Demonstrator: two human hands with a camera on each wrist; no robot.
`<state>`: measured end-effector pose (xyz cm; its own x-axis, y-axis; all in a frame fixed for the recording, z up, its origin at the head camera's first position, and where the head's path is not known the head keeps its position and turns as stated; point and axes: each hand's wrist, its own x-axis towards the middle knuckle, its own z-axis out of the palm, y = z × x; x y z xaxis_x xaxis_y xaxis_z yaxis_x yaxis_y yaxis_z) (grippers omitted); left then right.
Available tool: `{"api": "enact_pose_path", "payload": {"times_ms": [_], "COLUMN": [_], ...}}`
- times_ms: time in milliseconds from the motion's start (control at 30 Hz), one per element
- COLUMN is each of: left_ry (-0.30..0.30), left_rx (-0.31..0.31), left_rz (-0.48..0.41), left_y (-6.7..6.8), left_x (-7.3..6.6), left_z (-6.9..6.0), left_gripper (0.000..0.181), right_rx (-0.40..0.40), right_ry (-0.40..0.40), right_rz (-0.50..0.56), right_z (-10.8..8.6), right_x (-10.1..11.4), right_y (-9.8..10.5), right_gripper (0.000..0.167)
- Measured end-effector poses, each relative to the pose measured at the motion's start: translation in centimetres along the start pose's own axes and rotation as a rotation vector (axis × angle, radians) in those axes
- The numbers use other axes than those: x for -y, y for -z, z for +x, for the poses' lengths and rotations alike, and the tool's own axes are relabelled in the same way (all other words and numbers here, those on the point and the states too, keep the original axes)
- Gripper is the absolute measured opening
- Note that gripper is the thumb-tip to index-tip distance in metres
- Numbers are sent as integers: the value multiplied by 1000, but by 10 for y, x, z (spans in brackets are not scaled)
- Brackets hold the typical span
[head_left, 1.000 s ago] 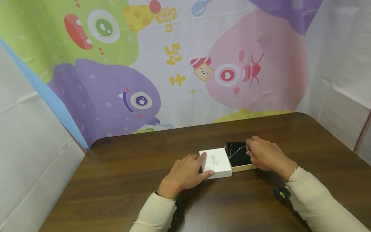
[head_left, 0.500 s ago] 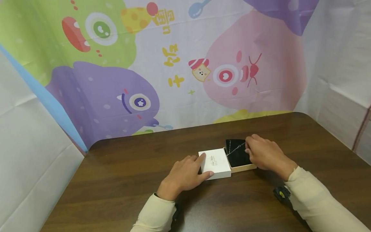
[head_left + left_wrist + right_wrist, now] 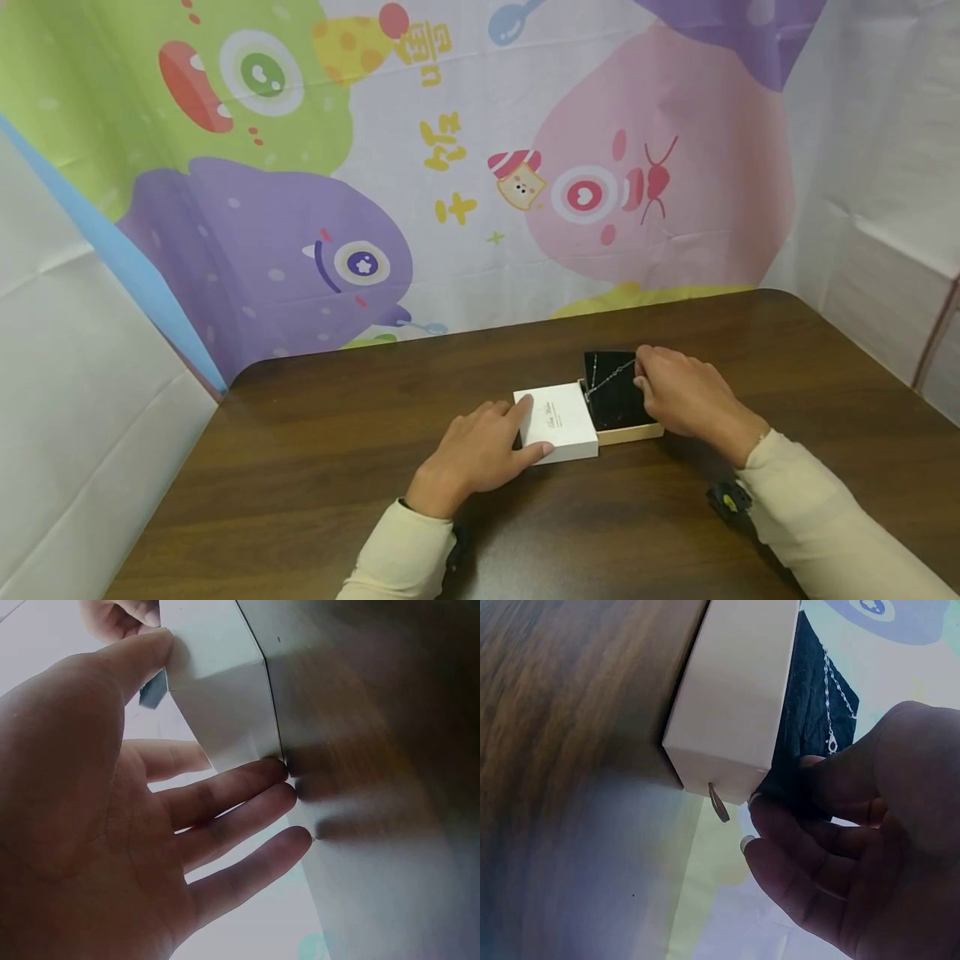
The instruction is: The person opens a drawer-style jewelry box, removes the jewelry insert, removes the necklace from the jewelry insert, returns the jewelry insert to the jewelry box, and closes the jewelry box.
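Note:
A white lettered box sleeve (image 3: 557, 422) lies on the table, my left hand (image 3: 480, 446) holding its left end with thumb and index finger astride it. In the left wrist view, the other fingers stretch past its end to the tabletop. The cream drawer (image 3: 632, 434) is slid out to the right, with a small ribbon loop (image 3: 718, 804) on its end. A black pad (image 3: 618, 404) rises tilted from the drawer, its far side higher. My right hand (image 3: 686, 396) pinches its right edge. A silver chain necklace (image 3: 609, 382) lies across the pad; my fingers hide part of it.
The dark wooden table (image 3: 315, 467) extends around the box on all sides. Behind it hangs a cartoon-printed cloth (image 3: 465, 275), and pale panels (image 3: 885, 217) stand at both sides.
The black pad's far edge has risen out of the drawer, tilting with the necklace on it. My right hand has moved up slightly; my left hand has stayed on the sleeve.

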<state>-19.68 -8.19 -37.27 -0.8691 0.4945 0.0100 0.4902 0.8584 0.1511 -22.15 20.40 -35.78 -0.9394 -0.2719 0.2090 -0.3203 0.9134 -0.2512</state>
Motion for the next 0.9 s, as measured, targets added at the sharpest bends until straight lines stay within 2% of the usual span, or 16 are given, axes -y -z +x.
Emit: {"api": "enact_pose_path", "payload": {"times_ms": [233,900], "left_ry": [-5,-4], "left_rx": [-11,-13], "left_rz": [4,5], "left_y": [-1,-1], "left_x": [1,1], "left_z": [0,0], "left_gripper": [74,74], "right_rx": [8,-59], "right_ry": [0,36], "right_rz": [6,50], "right_z": [0,2], "right_x": [1,2], "right_y": [0,0], "right_gripper": [7,6]}}
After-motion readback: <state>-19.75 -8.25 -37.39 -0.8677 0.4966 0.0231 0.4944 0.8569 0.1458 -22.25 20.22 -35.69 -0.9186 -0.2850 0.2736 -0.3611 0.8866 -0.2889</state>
